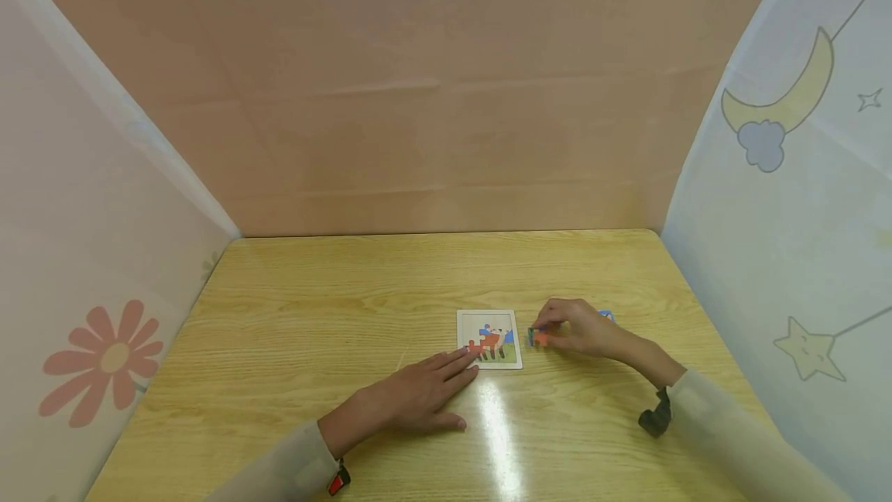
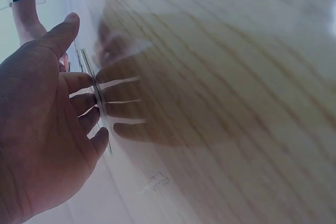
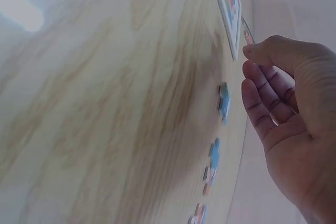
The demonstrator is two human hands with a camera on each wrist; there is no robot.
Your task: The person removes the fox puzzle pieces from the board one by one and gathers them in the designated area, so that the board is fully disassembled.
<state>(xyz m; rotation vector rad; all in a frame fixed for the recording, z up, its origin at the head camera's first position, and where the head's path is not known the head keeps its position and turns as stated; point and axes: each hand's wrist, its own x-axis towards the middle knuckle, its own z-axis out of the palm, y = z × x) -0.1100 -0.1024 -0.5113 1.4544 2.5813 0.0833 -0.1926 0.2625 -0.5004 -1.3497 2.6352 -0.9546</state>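
Note:
A square jigsaw board (image 1: 460,331) with a pale rim lies on the table, partly filled with pieces showing a red-orange animal on grass. My left hand (image 1: 421,393) lies flat, its straight fingertips touching the board's lower left edge. In the left wrist view, the fingers of that hand (image 2: 52,114) meet the board's thin edge. To the right of the board, my right hand (image 1: 578,329) pinches an orange and blue jigsaw piece (image 1: 540,338) between thumb and fingers. The right wrist view shows this piece (image 3: 248,35) edge-on, apart from the board.
Loose jigsaw pieces lie on the wooden table (image 1: 313,300): a blue one (image 3: 224,102), a blue and orange one (image 3: 212,166) and another (image 3: 198,214) at the frame's bottom. My right hand partly covers a blue piece (image 1: 606,315). Fabric walls (image 1: 446,138) stand behind and at both sides.

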